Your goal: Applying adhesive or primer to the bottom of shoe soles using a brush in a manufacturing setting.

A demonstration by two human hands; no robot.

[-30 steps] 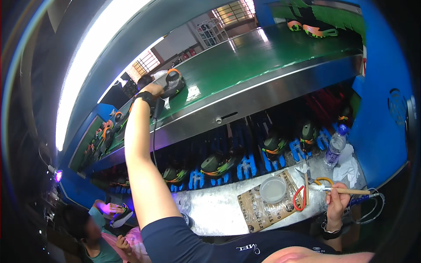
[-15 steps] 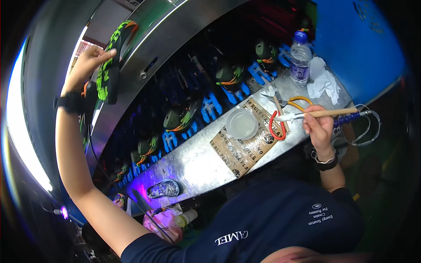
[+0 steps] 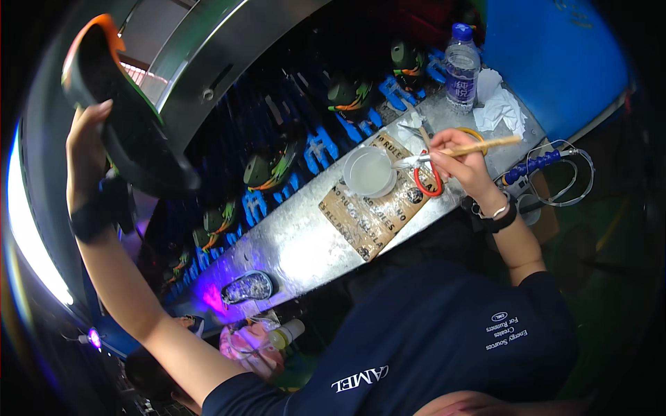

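Overhead, left hand [image 3: 87, 149] fingers clamp the shoe [image 3: 121, 118], right hand [image 3: 461, 163] fingers pinch the brush [image 3: 472, 147]; split attention risks tipping the cup [image 3: 370, 171].

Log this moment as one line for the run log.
left hand: holds black shoe sole raised | right hand: holds brush at white bowl | bench: cardboard, water bottle
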